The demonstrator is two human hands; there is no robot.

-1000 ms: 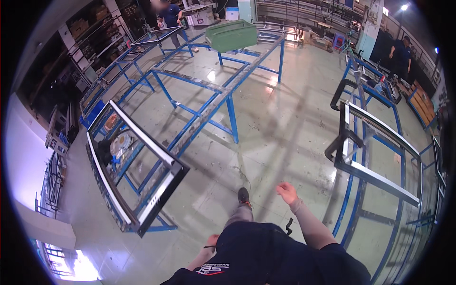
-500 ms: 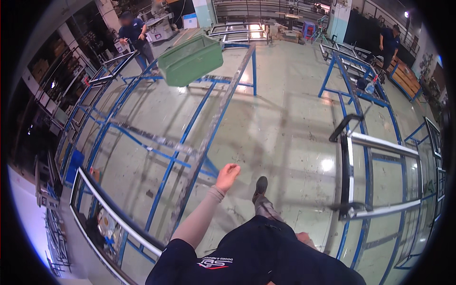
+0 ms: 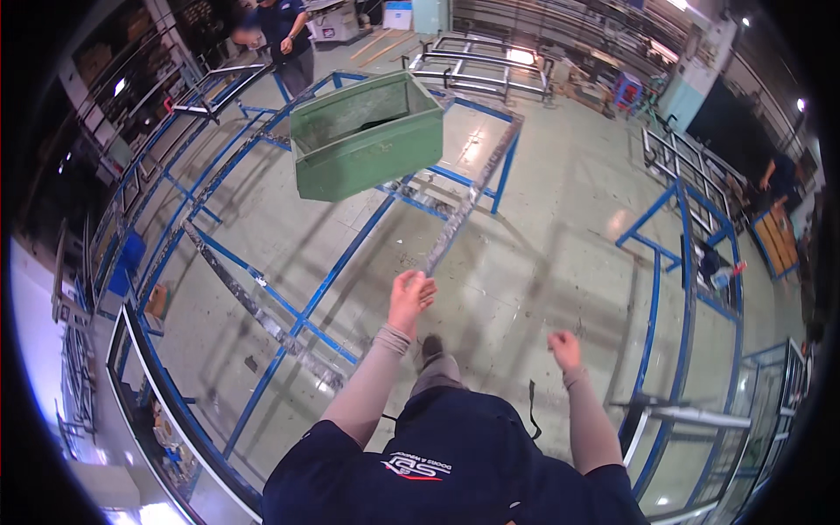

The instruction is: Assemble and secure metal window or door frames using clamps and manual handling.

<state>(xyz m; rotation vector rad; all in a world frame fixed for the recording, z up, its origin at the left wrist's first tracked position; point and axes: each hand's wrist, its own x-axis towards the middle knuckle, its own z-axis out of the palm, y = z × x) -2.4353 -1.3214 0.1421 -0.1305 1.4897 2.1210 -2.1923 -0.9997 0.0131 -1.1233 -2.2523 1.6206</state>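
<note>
I am walking across a pale green workshop floor. My left hand [image 3: 409, 297] is raised in front of me, fingers loosely curled, holding nothing, close to the near corner of a blue steel frame table [image 3: 328, 284]. My right hand [image 3: 564, 348] hangs lower at my side, fingers curled and holding nothing. A green metal box [image 3: 367, 138] sits on the blue frame ahead of my left hand, open at the top. My foot [image 3: 432, 348] shows below my hands.
Another person [image 3: 284, 35] stands beyond the frame at the back left. Blue racks with metal window frames [image 3: 682, 262] stand to the right, a glazed frame [image 3: 166, 411] leans at the lower left, and stacked frames [image 3: 477, 66] lie at the back.
I have moved closer to the blue frame and the green box, which now looks larger. My left hand stays raised and my right hand has come into view.
</note>
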